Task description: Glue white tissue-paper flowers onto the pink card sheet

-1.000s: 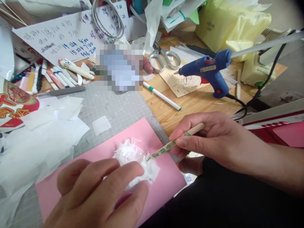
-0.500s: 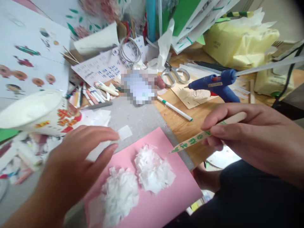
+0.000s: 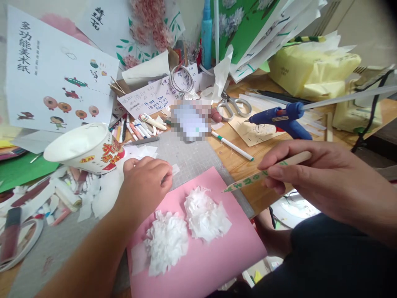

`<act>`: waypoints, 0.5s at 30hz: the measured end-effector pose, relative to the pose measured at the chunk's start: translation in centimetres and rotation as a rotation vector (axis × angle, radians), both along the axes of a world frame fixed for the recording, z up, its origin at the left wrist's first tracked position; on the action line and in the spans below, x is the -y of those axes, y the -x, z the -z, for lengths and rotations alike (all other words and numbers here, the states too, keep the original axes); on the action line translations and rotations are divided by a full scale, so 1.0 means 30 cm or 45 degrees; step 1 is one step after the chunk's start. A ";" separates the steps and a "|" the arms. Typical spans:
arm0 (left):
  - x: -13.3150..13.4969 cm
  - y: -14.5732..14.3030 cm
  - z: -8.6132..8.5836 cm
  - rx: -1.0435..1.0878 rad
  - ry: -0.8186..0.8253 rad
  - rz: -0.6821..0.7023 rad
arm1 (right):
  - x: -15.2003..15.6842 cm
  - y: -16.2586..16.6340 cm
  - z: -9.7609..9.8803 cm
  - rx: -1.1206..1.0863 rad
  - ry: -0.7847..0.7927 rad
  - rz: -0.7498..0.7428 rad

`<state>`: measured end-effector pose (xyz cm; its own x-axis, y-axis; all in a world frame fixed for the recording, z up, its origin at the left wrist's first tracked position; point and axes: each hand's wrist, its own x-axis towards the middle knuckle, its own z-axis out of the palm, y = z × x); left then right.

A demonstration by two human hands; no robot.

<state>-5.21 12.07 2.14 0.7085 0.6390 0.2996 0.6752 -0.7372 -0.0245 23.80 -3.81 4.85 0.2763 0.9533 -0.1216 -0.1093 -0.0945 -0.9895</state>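
My right hand [image 3: 313, 176] pinches a flat wooden craft stick [image 3: 245, 181] with green markings. Its pointed end reaches over the right part of a pink paper sheet [image 3: 223, 256]. My left hand [image 3: 147, 178] is at the sheet's upper left edge with its fingers curled in; whatever may be between them is hidden. On the pink sheet sit two white clumps of crumpled thin paper, the left clump [image 3: 167, 242] and the right clump [image 3: 206, 213]. A small white paper square [image 3: 175, 169] lies just beyond my left fingertips.
A blue glue gun [image 3: 279, 118], scissors [image 3: 232, 105] and a white marker [image 3: 232, 147] lie beyond the pink sheet. A paper bowl [image 3: 83, 149] stands at left among paper scraps [image 3: 93, 194]. Several markers [image 3: 139, 129] lie near a blurred-out patch.
My left hand has moved right and its fingers have curled in from a wider, half-open shape. The right hand still holds the stick, its tip near the same spot. The view has shifted.
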 end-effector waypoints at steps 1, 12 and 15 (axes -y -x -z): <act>-0.003 0.000 0.001 0.015 0.010 -0.011 | 0.000 -0.001 -0.001 0.013 -0.008 -0.002; 0.009 0.005 -0.050 0.001 0.117 -0.118 | -0.010 -0.013 -0.002 0.157 -0.087 -0.043; 0.009 0.015 -0.043 -0.061 0.091 -0.110 | -0.009 -0.015 -0.002 0.181 -0.079 -0.034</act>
<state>-5.64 11.80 3.44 0.6625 0.7166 0.2180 0.7354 -0.6775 -0.0080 24.25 -3.53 4.92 0.2608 0.9651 -0.0239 0.0343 -0.0340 -0.9988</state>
